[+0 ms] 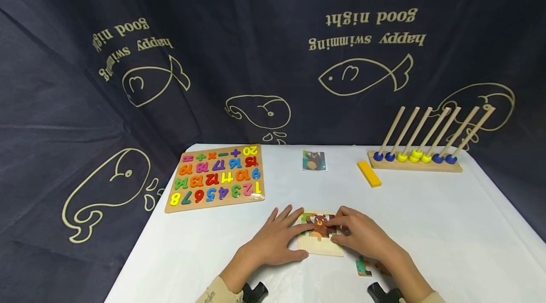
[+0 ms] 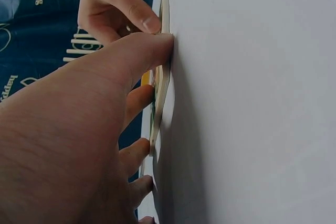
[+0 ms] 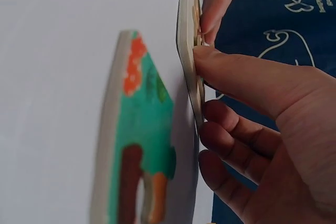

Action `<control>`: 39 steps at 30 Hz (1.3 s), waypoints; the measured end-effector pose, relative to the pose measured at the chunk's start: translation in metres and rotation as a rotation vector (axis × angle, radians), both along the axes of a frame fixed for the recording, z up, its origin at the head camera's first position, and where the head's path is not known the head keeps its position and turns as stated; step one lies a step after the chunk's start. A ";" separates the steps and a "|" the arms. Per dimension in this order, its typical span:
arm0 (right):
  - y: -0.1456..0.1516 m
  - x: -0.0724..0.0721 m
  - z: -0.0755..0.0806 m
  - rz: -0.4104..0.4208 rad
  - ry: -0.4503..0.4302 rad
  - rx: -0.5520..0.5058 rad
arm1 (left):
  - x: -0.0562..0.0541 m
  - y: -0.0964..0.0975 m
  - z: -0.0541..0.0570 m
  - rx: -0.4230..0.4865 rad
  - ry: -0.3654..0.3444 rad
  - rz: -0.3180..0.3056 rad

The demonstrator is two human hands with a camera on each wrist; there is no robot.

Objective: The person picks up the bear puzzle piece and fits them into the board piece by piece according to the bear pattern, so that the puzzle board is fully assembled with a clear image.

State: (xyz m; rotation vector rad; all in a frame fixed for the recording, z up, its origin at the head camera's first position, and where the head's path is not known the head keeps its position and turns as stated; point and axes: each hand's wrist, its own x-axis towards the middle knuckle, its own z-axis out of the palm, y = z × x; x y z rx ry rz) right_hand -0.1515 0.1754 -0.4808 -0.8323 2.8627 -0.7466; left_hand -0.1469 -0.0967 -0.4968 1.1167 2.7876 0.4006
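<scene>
Puzzle of flat, pale wood

Beyond your right hand: room between number board and yellow block. Left of grip: left hand blocks. Nearer you: teal piece, half-hidden brown bit, perhaps another.

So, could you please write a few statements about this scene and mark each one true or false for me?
1. The left hand and right hand both touch the puzzle board. True.
2. The part of the puzzle board nearest the person is filled with pieces. False: it shows bare wood.
3. A loose green puzzle piece lies beside the right forearm. True.
4. The yellow block sits on the number board. False: the yellow block lies on the table near the bead stand.
5. The bear card lies beyond the puzzle board. True.
</scene>
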 end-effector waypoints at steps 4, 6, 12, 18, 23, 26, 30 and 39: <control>-0.003 -0.001 0.001 0.005 -0.010 -0.011 | 0.000 -0.001 0.000 -0.003 -0.002 0.000; -0.004 -0.001 0.000 0.004 -0.009 -0.009 | -0.001 -0.001 0.000 -0.001 -0.002 0.000; -0.003 0.000 0.001 -0.035 0.000 0.011 | 0.000 0.000 0.000 0.004 0.012 -0.006; -0.006 0.001 0.006 -0.093 -0.025 0.039 | 0.000 0.001 0.000 -0.012 0.021 0.000; -0.009 0.002 0.008 -0.124 -0.051 0.065 | 0.001 0.000 0.002 -0.032 0.020 0.002; -0.011 0.003 0.008 -0.152 -0.025 0.093 | 0.001 0.000 0.002 -0.034 0.017 0.003; -0.012 0.005 0.007 -0.168 0.028 0.128 | 0.001 0.001 0.002 -0.031 0.018 0.001; -0.012 0.001 0.006 -0.234 -0.009 0.154 | 0.002 0.000 0.002 -0.030 0.022 0.006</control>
